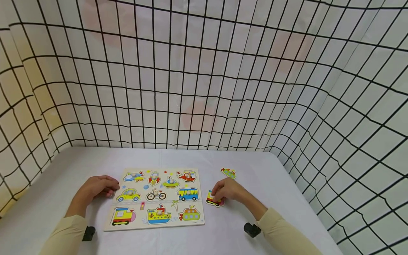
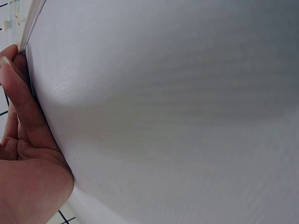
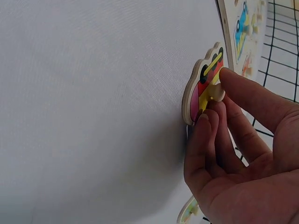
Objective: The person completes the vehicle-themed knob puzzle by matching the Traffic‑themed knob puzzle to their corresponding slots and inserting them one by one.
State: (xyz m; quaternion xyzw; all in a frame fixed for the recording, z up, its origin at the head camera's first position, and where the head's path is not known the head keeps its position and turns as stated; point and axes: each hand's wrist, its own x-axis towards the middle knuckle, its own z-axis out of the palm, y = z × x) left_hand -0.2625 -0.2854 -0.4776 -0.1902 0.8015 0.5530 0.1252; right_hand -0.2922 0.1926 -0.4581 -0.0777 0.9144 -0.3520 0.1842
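Observation:
A wooden train puzzle piece [image 1: 210,200], red, yellow and pink, is beside the board's right edge. My right hand [image 1: 225,190] pinches it by its round knob [image 3: 216,92], the thumb on one side and fingertips on the other. The puzzle board [image 1: 143,204] lies flat, with knobbed vehicle pieces such as a bus [image 1: 188,194], a boat [image 1: 159,214] and a car [image 1: 128,194]. A printed train [image 1: 123,216] and a printed submarine [image 1: 189,214] show in its bottom row. My left hand [image 1: 99,186] rests at the board's left edge, its fingers loosely bent and holding nothing.
A loose submarine piece [image 1: 228,173] lies on the white tabletop [image 1: 271,198] just beyond my right hand. White walls with a black grid [image 1: 185,94] enclose the back and sides. Each wrist carries a small black camera, such as the right one [image 1: 252,230].

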